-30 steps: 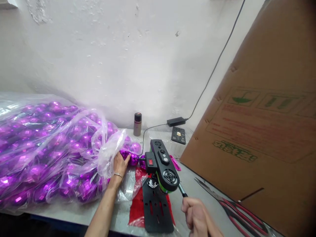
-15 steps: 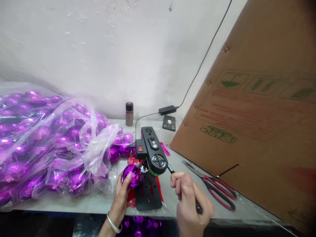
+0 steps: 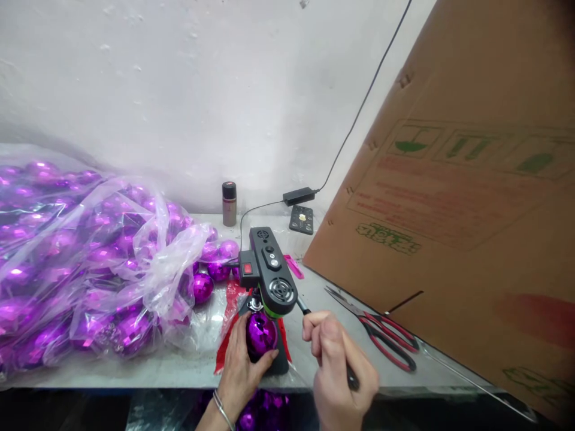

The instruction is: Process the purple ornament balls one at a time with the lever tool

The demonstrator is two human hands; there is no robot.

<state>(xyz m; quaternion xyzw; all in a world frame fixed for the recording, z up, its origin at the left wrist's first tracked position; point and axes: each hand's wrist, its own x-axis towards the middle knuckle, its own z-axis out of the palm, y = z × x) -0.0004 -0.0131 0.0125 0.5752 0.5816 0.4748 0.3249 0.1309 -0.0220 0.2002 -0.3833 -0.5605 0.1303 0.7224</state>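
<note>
Beneath the head of a small black bench drill press (image 3: 272,269), my left hand (image 3: 242,362) grips a shiny purple faceted ball (image 3: 262,334) with fingers and thumb around its sides. The ball sits over the machine's black base plate (image 3: 279,363); whether it touches the plate is hard to see. My right hand (image 3: 339,365) is wrapped around the black-ended lever handle (image 3: 353,377) at the machine's right side. Under the head, the machine's working tip is largely hidden. Red plastic (image 3: 228,341) lies under the base.
A clear bag (image 3: 179,257) full of purple balls covers the left of the table, some loose at its mouth. Red-handled scissors (image 3: 386,335) lie right, before a large cardboard box (image 3: 440,179). Behind stand a small bottle (image 3: 229,205), a power adapter (image 3: 299,196) and a black card-like object (image 3: 301,219).
My left hand has carried the purple ball rightward from the machine's left side to under its head. My right hand still holds the lever. The whole view has shifted slightly.
</note>
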